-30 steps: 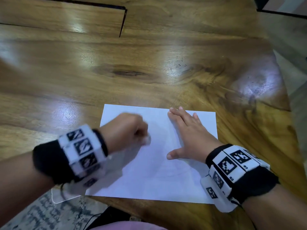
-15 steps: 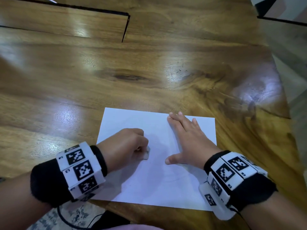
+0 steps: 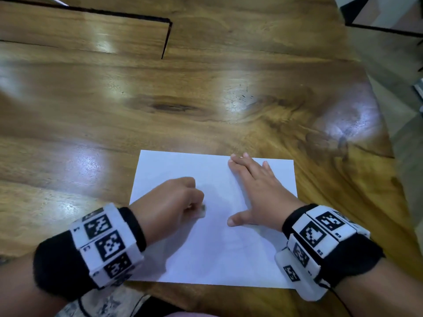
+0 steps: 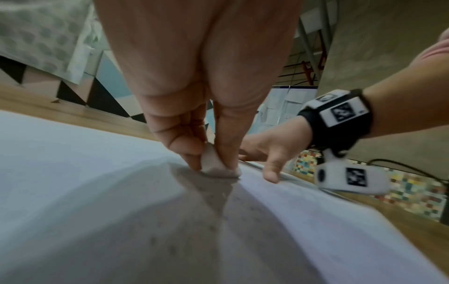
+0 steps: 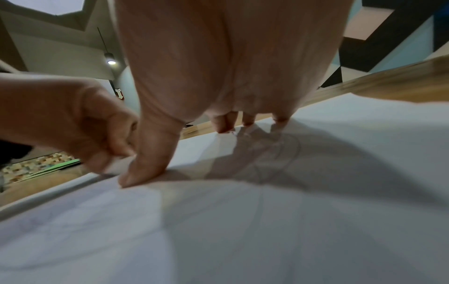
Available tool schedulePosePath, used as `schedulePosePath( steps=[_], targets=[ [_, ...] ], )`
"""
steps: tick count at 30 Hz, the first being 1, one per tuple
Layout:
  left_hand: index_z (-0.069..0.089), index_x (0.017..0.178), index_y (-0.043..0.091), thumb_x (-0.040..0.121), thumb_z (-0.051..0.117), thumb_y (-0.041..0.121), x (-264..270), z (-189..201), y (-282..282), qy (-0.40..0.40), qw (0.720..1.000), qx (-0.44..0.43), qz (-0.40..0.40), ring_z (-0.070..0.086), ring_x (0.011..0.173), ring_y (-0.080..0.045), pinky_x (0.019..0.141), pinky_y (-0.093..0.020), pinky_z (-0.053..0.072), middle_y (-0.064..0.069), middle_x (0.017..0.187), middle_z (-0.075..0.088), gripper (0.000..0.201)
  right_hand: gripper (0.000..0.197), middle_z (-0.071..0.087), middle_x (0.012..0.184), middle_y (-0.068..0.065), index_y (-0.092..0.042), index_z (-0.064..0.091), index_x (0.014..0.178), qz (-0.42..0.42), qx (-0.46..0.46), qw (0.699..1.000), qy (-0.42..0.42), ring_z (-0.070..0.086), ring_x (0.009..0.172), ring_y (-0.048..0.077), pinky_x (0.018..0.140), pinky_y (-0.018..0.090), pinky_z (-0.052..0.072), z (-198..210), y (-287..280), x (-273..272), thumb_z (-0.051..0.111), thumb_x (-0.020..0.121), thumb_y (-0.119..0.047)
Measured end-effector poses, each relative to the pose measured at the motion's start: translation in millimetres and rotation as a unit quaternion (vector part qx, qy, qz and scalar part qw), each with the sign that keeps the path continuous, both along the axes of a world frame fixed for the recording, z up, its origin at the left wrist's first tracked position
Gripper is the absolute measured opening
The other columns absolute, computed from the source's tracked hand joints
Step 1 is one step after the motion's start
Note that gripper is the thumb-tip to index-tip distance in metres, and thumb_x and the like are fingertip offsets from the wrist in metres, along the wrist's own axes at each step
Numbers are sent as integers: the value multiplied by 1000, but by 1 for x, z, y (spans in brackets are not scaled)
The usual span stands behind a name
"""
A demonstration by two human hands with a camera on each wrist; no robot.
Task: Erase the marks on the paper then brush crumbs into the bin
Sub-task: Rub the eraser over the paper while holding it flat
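A white sheet of paper (image 3: pixel 219 248) lies on the wooden table near its front edge, with faint pencil lines (image 5: pixel 274 153) still on it. My left hand (image 3: pixel 176 202) pinches a small white eraser (image 4: pixel 213 165) between thumb and fingers and holds its tip on the paper left of centre. Tiny grey crumbs (image 4: pixel 213 228) are scattered on the sheet below the eraser. My right hand (image 3: pixel 256 191) lies flat on the right half of the paper, fingers straight and thumb spread, pressing it down. No bin is in view.
The glossy wooden table (image 3: pixel 206 99) stretches far beyond the paper, with a dark seam (image 3: pixel 166 40) at the back left. Its right edge (image 3: pixel 389 138) drops to a tiled floor. A patterned rug (image 3: pixel 107 303) shows below the front edge.
My left hand with the eraser has slid toward me and slightly left over the paper in a rubbing stroke. The right hand has stayed flat in place.
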State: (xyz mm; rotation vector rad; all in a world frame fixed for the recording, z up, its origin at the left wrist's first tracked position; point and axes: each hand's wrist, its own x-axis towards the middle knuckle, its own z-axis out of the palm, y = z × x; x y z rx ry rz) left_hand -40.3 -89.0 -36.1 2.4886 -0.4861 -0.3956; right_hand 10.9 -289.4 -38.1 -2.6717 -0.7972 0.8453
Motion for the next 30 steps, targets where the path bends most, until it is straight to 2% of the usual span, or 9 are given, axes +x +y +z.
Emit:
schedulePosePath(
  steps=[4, 6, 9, 11, 14, 19, 23, 24, 30],
  targets=[
    [60, 61, 14, 74, 69, 18, -3, 3, 7, 36, 999, 11, -19, 42, 54, -6, 57, -9, 33, 7, 64, 44, 16, 120, -12, 156, -13, -20, -5, 150, 1, -5, 1000, -5, -21, 142, 6, 113, 30, -16, 0, 1, 0, 75, 68, -54],
    [64, 66, 15, 72, 71, 19, 12, 10, 5, 15, 1000, 7, -1, 44, 57, -10, 55, -6, 32, 4, 65, 49, 10, 120, -11, 157, -13, -20, -4, 150, -2, -4, 1000, -10, -19, 142, 6, 113, 31, -15, 0, 2, -1, 75, 67, -54],
    [66, 77, 11, 72, 71, 22, 42, 18, -2, -3, 998, 7, 68, 51, 64, -17, 54, -12, 31, -1, 65, 57, 12, 121, -10, 157, -12, -20, -3, 150, -5, -3, 1000, -11, -18, 143, 6, 114, 31, -15, 1, 2, -1, 76, 66, -54],
    [65, 81, 11, 74, 69, 21, 57, 17, -12, -2, 996, 13, 83, 53, 66, -19, 57, -25, 34, 0, 63, 58, 13, 120, -10, 157, -12, -20, -2, 150, -3, -5, 1000, -9, -18, 143, 7, 114, 32, -14, 2, 2, -1, 76, 66, -55],
    [65, 86, 10, 76, 67, 20, 66, 12, -24, -4, 996, 36, 76, 47, 70, -18, 60, -25, 29, -1, 73, 53, 15, 121, -10, 157, -12, -19, -2, 150, -2, -8, 1000, -13, -18, 143, 7, 115, 34, -13, 1, 2, -1, 76, 66, -56],
    [63, 66, 9, 76, 68, 20, 36, 4, -12, -40, 999, 10, 20, 50, 63, -25, 54, -25, 21, -3, 67, 49, 16, 121, -10, 157, -13, -21, -3, 150, 1, -3, 1000, -15, -18, 143, 6, 114, 32, -14, -2, 0, -1, 75, 65, -57],
    [60, 58, 14, 70, 71, 13, 1, 7, 0, 63, 997, 10, -52, 38, 48, 5, 55, -4, 33, 12, 57, 41, 16, 121, -12, 156, -14, -21, -4, 150, 2, -2, 1000, -19, -19, 142, 6, 113, 30, -16, -3, -1, -1, 74, 66, -57],
    [63, 60, 14, 69, 72, 10, 6, 9, 0, 70, 996, 21, -55, 39, 46, 5, 56, -1, 33, 14, 56, 42, 13, 121, -12, 156, -14, -21, -5, 150, 0, -2, 1000, -18, -19, 142, 6, 113, 30, -16, -4, -1, -1, 75, 66, -57],
    [66, 83, 12, 74, 68, 17, 80, 20, -30, 2, 998, 61, 30, 48, 68, -17, 51, -23, 27, 5, 62, 53, 10, 122, -9, 156, -14, -20, -3, 150, -2, -1, 1000, -18, -18, 143, 6, 115, 33, -13, -3, 0, 0, 75, 64, -57]
  ],
)
